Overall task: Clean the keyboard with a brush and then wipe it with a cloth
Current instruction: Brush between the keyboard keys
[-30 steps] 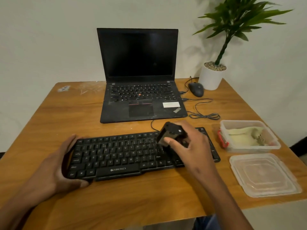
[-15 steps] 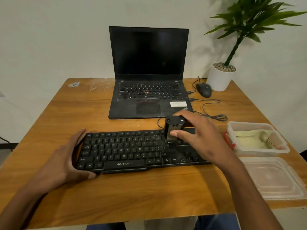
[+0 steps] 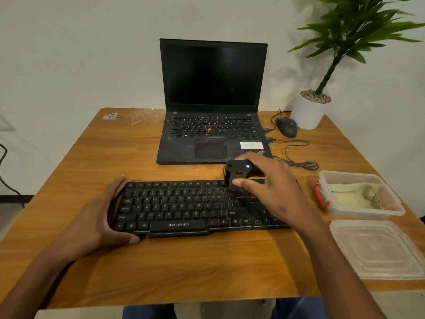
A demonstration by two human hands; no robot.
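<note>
A wooden table (image 3: 161, 268) fills most of the frame, seen from above and behind a seated person's two bare hands. A black Zebronics keyboard (image 3: 184, 208) lies across the centre of the frame, its long edge parallel to the table's near edge. The left hand (image 3: 99, 222) cups the keyboard's left end: the fingers, held together, curl along the far left corner while the thumb runs along the front edge at the lower left. The right hand (image 3: 273, 189), just right of centre, hovers over the keyboard's right section and pinches a small black block-shaped brush (image 3: 236, 178), thumb on its near face and fingers wrapped over the top and far side. The brush stands upright at the keyboard's top row; its bristles are hidden, so whether they touch the keys cannot be told. Behind the keyboard, upper centre, an open black laptop (image 3: 211, 125) shows a dark screen. To its right sit a black wired mouse (image 3: 286, 126) with a looped cable (image 3: 299, 157) and, in the upper right corner, a white pot (image 3: 308, 113) holding a green plant (image 3: 358, 31). At the right edge, a clear plastic container (image 3: 358, 210) holds a pale yellow cloth (image 3: 351, 194), and its clear lid (image 3: 377, 249) lies flat on the table just below it in the frame.
</note>
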